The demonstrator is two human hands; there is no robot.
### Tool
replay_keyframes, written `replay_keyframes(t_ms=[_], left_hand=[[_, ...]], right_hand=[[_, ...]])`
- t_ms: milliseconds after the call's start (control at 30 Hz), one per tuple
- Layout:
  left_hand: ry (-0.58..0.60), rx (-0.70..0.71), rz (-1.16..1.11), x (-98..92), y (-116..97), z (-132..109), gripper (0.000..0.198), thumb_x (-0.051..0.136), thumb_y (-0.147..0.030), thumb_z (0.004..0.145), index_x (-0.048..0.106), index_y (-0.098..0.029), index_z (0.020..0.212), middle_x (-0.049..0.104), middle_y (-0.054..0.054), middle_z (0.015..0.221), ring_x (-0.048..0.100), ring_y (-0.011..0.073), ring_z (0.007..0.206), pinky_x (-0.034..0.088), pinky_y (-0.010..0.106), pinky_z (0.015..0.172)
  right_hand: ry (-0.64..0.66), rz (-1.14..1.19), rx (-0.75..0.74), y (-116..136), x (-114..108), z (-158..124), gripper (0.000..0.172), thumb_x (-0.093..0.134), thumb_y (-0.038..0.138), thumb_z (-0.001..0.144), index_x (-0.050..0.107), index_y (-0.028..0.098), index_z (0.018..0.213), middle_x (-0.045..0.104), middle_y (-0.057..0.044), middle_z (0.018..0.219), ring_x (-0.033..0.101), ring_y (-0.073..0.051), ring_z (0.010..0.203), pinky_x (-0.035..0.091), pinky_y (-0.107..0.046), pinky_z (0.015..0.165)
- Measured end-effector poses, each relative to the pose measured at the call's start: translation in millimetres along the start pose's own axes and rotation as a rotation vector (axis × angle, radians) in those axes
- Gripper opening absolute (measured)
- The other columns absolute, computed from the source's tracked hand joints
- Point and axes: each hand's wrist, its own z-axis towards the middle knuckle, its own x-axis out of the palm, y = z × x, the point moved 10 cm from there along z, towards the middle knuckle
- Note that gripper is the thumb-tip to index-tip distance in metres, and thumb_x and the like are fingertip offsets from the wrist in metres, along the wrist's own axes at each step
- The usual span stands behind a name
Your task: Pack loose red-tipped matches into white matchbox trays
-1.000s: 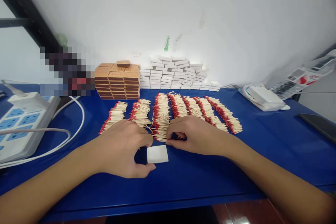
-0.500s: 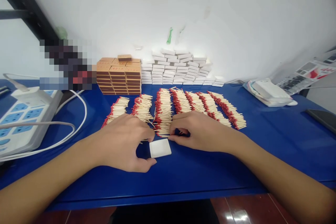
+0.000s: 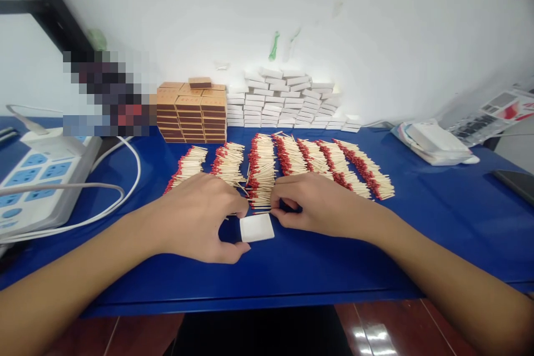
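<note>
A small white matchbox tray (image 3: 257,228), with no matches visible in it, lies on the blue table. My left hand (image 3: 204,217) holds its left end between curved thumb and forefinger. Just beyond the tray's far edge, my right hand (image 3: 308,203) pinches a single match (image 3: 261,213), whose red head points left. Behind my hands, matches lie in several long rows, their red heads mostly to the left. The nearest is the middle row of matches (image 3: 262,172). My hands cover the near ends of some rows.
Brown matchboxes (image 3: 189,117) are stacked against the wall, beside a pile of white trays (image 3: 283,103). A power strip (image 3: 45,172) with white cables occupies the left side. A white packet (image 3: 431,142) and a dark flat object (image 3: 515,183) lie at right.
My right fingers now show a single match pinched between them, lying apart from the row's near end. My left hand stays at the tray. The whole view has shifted slightly.
</note>
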Motion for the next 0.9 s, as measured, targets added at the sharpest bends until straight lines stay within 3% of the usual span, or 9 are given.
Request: replay_keyframes(t_ms=[400,900], left_hand=[[-0.029,0.035,-0.007,-1.8,-3.8,-1.0,0.028,0.076,-0.053,0.077,0.073,-0.025,0.079,0.072,-0.002,0.072,0.068,0.0194,0.067,0.034,0.032,0.058],[-0.065,0.064,-0.013,-4.1,-5.4,-0.8,0.028,0.075,-0.052,0.079,0.071,-0.024,0.076,0.069,-0.003,0.067,0.064,0.0172,0.062,0.029,0.033,0.055]], right_hand=[[-0.052,0.005,-0.031,7.8,-4.1,0.3,0.009,0.063,0.014,0.095,0.070,0.019,0.096,0.068,0.000,0.089,0.054,-0.014,0.073,0.034,-0.027,0.066],[-0.002,-0.024,0.001,2.3,1.7,2.0,0.013,0.061,0.020,0.103,0.072,0.018,0.096,0.071,-0.003,0.095,0.062,-0.016,0.082,0.037,-0.028,0.069]])
